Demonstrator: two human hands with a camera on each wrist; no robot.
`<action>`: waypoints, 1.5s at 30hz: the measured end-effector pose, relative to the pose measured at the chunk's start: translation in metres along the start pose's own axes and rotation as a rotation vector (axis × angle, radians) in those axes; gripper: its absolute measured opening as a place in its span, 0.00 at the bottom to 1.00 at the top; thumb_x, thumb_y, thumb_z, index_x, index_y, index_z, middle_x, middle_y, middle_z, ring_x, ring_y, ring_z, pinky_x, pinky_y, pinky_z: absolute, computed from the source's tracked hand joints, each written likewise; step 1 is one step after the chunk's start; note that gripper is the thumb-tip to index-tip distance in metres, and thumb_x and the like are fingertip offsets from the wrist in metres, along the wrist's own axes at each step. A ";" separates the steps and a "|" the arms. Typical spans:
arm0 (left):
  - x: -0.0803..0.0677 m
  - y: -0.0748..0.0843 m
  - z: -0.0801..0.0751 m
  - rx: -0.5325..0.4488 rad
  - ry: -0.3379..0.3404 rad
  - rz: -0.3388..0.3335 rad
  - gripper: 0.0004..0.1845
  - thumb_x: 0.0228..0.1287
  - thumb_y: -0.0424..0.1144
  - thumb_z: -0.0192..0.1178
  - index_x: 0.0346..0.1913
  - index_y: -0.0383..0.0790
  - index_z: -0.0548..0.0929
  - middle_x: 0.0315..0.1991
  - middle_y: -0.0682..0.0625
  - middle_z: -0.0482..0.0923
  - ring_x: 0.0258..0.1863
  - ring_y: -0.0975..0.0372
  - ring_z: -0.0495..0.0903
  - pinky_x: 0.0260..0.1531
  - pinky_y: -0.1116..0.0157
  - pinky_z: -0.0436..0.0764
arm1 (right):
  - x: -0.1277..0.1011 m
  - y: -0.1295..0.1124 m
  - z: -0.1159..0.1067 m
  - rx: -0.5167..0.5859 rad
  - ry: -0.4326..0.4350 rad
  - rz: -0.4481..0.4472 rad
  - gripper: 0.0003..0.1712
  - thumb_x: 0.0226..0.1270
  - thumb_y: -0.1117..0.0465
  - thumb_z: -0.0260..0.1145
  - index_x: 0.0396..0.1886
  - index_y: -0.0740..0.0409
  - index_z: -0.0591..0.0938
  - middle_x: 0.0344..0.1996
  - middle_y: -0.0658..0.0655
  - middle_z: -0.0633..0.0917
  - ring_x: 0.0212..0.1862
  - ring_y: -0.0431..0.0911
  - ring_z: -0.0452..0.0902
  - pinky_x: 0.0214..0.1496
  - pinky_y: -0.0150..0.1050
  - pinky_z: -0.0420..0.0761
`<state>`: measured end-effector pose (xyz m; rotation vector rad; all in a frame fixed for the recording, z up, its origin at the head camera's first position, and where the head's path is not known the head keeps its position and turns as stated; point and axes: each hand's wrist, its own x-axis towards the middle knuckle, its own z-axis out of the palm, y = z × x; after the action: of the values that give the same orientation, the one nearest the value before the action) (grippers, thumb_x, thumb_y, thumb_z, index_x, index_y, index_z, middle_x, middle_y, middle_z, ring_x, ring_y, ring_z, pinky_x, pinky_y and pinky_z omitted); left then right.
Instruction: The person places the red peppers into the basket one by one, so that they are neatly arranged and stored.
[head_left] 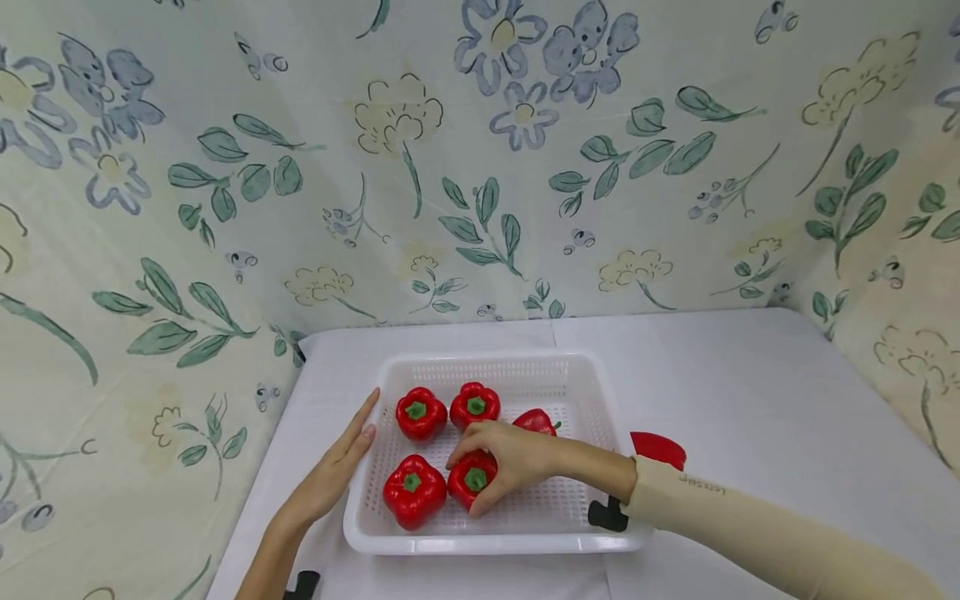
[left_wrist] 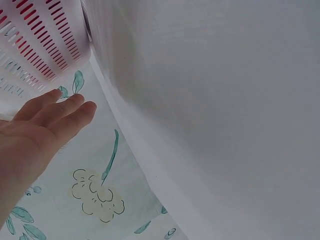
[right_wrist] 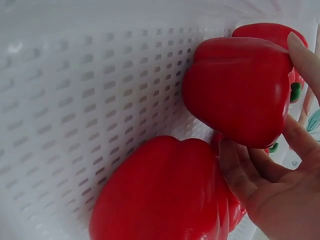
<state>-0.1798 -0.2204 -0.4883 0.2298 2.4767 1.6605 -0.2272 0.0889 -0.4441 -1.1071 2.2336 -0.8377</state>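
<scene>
Loosely curled, the right hand (head_left: 504,462) grips a red pepper (head_left: 472,485) in the basket (head_left: 555,517).

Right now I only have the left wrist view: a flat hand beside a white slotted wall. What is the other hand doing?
Observer: The right hand grips a red pepper in the front row of the white basket.
Operator: How many peppers are in the basket?
Observer: Five show in the head view; a sixth red pepper lies on the table, outside the basket's right wall.
Operator: Is my left hand on the basket?
Observer: The left hand lies flat along the basket's left rim, fingers straight; whether it touches I cannot tell.
</scene>
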 end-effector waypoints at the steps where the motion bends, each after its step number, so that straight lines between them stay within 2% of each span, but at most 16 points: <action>1: 0.000 0.000 0.000 -0.001 0.003 -0.002 0.32 0.83 0.50 0.44 0.82 0.73 0.49 0.85 0.50 0.47 0.76 0.33 0.63 0.38 0.56 0.92 | 0.000 0.000 0.000 -0.013 -0.001 0.004 0.33 0.52 0.49 0.84 0.59 0.47 0.86 0.54 0.44 0.82 0.58 0.33 0.72 0.55 0.27 0.81; 8: -0.001 0.002 0.001 -0.002 -0.014 0.013 0.32 0.83 0.49 0.44 0.82 0.72 0.49 0.86 0.47 0.46 0.76 0.31 0.62 0.37 0.56 0.92 | -0.002 -0.001 0.000 -0.057 -0.014 0.030 0.37 0.52 0.46 0.83 0.63 0.47 0.83 0.58 0.45 0.81 0.60 0.34 0.73 0.59 0.30 0.80; 15: -0.002 0.001 0.000 0.000 -0.016 0.011 0.32 0.83 0.51 0.45 0.82 0.72 0.49 0.86 0.47 0.46 0.76 0.31 0.61 0.38 0.55 0.92 | -0.004 -0.005 -0.003 -0.039 -0.017 0.038 0.42 0.54 0.45 0.82 0.68 0.49 0.79 0.63 0.50 0.81 0.62 0.37 0.73 0.60 0.32 0.81; 18: -0.002 0.000 0.000 0.003 -0.014 0.013 0.32 0.83 0.51 0.45 0.83 0.71 0.49 0.86 0.47 0.45 0.77 0.32 0.60 0.38 0.54 0.92 | -0.007 -0.010 -0.008 -0.023 0.007 0.032 0.42 0.55 0.45 0.81 0.69 0.49 0.78 0.64 0.51 0.81 0.65 0.41 0.74 0.64 0.37 0.83; 22: -0.001 -0.001 0.001 0.010 -0.016 0.013 0.32 0.83 0.49 0.44 0.83 0.71 0.48 0.86 0.47 0.45 0.77 0.31 0.59 0.39 0.54 0.92 | -0.019 -0.015 -0.022 0.004 0.080 0.041 0.39 0.57 0.45 0.81 0.68 0.45 0.78 0.65 0.49 0.81 0.66 0.46 0.75 0.66 0.46 0.83; 28: 0.001 -0.002 0.001 0.019 -0.003 0.001 0.32 0.83 0.51 0.44 0.82 0.73 0.48 0.86 0.50 0.45 0.78 0.33 0.59 0.41 0.55 0.92 | -0.051 -0.013 -0.052 0.025 0.250 0.036 0.39 0.60 0.45 0.78 0.70 0.48 0.77 0.65 0.53 0.81 0.65 0.50 0.76 0.65 0.55 0.84; 32: 0.001 -0.003 0.000 0.016 -0.006 0.000 0.32 0.83 0.49 0.44 0.82 0.74 0.48 0.86 0.51 0.45 0.78 0.33 0.59 0.40 0.55 0.92 | -0.083 0.001 -0.069 -0.012 0.411 0.079 0.41 0.60 0.45 0.78 0.72 0.45 0.76 0.66 0.53 0.81 0.63 0.49 0.78 0.66 0.58 0.82; 37: 0.001 -0.002 0.000 0.021 -0.016 0.006 0.32 0.84 0.50 0.43 0.82 0.73 0.48 0.86 0.49 0.43 0.79 0.33 0.56 0.43 0.53 0.91 | -0.128 0.026 -0.080 -0.051 0.589 0.150 0.40 0.63 0.51 0.77 0.74 0.48 0.73 0.66 0.58 0.81 0.62 0.55 0.79 0.63 0.62 0.82; 42: 0.000 -0.002 -0.001 0.027 -0.018 0.009 0.32 0.84 0.50 0.43 0.83 0.71 0.48 0.86 0.48 0.42 0.80 0.33 0.53 0.45 0.52 0.91 | -0.167 0.050 -0.076 -0.058 0.654 0.244 0.40 0.67 0.51 0.74 0.76 0.49 0.70 0.68 0.60 0.78 0.63 0.58 0.78 0.62 0.62 0.83; 45: 0.000 -0.002 -0.001 0.022 -0.019 0.008 0.32 0.84 0.50 0.43 0.83 0.72 0.48 0.86 0.48 0.42 0.80 0.33 0.53 0.44 0.53 0.91 | -0.185 0.066 -0.068 -0.069 0.671 0.276 0.41 0.68 0.50 0.73 0.78 0.49 0.68 0.68 0.61 0.78 0.63 0.57 0.79 0.62 0.55 0.84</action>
<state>-0.1801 -0.2218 -0.4900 0.2566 2.4843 1.6275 -0.2065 0.2937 -0.4140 -0.5582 2.8874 -1.1342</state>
